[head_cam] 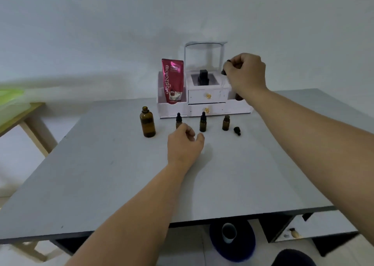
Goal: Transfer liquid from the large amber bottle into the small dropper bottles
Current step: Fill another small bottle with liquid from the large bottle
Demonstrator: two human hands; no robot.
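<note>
The large amber bottle (147,122) stands uncapped on the grey table (121,174), at the left of the row. To its right stand three small amber dropper bottles. The first (178,120) and the middle one (203,122) wear black dropper caps; the right one (226,122) looks uncapped. A loose black dropper cap (237,131) lies beside it. My left hand (184,144) hovers just in front of the first small bottle, fingers half-curled around nothing. My right hand (244,71) is raised over the organiser, pinching a black dropper top (224,71).
A white drawer organiser (204,103) stands behind the bottles, holding a pink tube (172,81), a black bottle (203,76) and, behind my right wrist, a brown bottle (238,96). A wooden table (26,111) stands at the left. A cup (229,232) on a blue mat lies under the table's front edge.
</note>
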